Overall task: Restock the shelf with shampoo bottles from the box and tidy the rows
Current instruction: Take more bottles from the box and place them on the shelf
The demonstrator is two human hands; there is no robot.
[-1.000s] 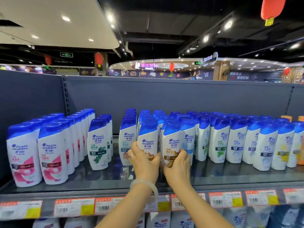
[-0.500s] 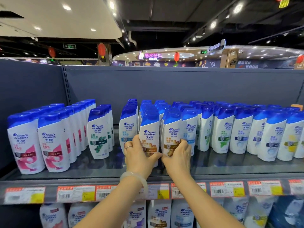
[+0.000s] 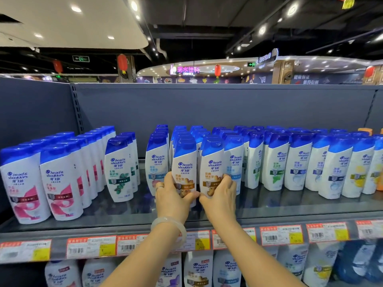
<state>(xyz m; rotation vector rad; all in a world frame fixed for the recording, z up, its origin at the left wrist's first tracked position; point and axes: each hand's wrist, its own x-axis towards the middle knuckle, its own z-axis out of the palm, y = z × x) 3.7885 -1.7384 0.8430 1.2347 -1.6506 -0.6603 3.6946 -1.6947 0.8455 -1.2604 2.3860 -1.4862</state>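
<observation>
The shelf looks mostly stocked; row fronts need evening, and the box is out of view. Left hand grips one brown-label bottle, right hand its neighbour, mid-shelf. Both stand upright, labels facing outward, probably slightly tilted.

"head & shoulders" on shampoo bottles, "DRINKS" on pink neon sign

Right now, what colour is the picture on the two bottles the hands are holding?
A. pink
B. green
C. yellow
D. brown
D. The left hand and the right hand each grip a front bottle with a brown label, the left bottle and the right bottle.
</observation>
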